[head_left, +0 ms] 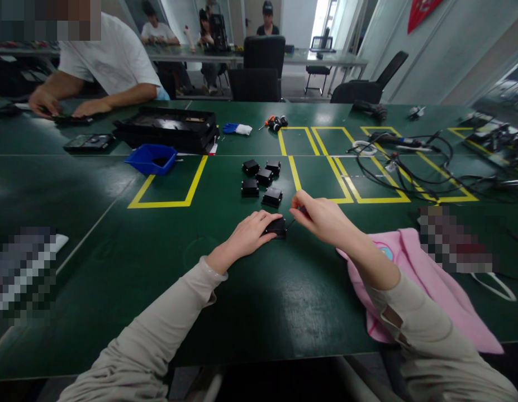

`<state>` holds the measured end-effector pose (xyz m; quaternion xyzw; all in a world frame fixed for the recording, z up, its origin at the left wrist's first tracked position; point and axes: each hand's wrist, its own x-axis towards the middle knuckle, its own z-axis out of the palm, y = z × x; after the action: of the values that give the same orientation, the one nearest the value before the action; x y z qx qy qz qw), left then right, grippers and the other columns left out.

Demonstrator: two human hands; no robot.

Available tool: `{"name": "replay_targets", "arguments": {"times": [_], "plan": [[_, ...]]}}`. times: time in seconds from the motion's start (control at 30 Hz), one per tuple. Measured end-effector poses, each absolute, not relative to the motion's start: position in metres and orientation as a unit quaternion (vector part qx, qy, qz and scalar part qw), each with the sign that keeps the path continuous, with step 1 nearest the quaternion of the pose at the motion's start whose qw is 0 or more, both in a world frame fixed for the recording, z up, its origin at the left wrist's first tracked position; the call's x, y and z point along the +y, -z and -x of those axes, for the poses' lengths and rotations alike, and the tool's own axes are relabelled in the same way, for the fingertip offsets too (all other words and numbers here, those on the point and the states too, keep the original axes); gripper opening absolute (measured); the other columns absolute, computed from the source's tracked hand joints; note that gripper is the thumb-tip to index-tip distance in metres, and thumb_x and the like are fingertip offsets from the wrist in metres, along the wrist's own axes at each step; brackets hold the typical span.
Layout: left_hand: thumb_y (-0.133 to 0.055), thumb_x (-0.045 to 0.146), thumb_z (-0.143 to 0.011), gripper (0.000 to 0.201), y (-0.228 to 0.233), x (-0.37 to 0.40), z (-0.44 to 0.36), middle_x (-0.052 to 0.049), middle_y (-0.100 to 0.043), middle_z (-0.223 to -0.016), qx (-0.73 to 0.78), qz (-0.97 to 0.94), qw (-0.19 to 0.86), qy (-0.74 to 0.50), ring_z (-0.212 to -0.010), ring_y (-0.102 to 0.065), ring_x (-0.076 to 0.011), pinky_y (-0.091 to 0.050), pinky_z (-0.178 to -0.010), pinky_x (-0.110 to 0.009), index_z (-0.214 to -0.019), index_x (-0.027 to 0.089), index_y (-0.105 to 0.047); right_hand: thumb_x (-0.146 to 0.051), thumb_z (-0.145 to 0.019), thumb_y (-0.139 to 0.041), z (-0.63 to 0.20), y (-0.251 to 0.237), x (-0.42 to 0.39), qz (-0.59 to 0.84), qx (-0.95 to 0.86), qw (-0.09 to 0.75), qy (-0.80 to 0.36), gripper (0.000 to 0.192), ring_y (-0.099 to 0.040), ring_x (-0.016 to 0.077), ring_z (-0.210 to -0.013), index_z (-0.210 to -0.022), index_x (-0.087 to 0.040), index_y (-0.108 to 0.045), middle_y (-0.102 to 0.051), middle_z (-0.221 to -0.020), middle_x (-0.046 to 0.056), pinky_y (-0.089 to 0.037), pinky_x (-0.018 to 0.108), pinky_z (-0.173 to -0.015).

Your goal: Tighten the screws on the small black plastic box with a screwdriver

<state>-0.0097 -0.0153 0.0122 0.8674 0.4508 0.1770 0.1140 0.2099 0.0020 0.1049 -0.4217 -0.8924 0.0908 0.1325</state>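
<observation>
Beyond my grip stretches a green table (95,262) marked with yellow tape; past it stand black office chairs (264,54), white walls (430,50) and a bright doorway (323,19).

The person wore a long-sleeved top of pale beige, soft-looking fabric. Both sleeves reached the wrists and ended in plain, slightly gathered cuffs just behind the bare left hand (250,231) and bare right hand (323,216). The cloth creased loosely along both forearms.

green table (116,268) | black boxes (262,181) | blue tray (152,158) | cables (409,162) | pink cloth (430,279)
</observation>
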Motion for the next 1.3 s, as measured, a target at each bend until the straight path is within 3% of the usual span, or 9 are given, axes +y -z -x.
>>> {"name": "replay_targets", "arguments": {"times": [1.3], "plan": [[-0.053,0.036,-0.094,0.045,-0.0115,-0.0147,0.0092,-0.006,-0.053,-0.119,0.448,-0.868,0.115,-0.183,-0.105,-0.053,-0.0226,-0.045,-0.091,-0.036,-0.137,0.027,-0.04,-0.038,-0.095,-0.04,-0.21,-0.1019,0.0041,0.42,-0.89,0.151,-0.097,0.021,-0.05,0.0139,-0.06,-0.099,-0.02,-0.049,-0.058,-0.07,0.0,-0.026,0.026,-0.056]]}}
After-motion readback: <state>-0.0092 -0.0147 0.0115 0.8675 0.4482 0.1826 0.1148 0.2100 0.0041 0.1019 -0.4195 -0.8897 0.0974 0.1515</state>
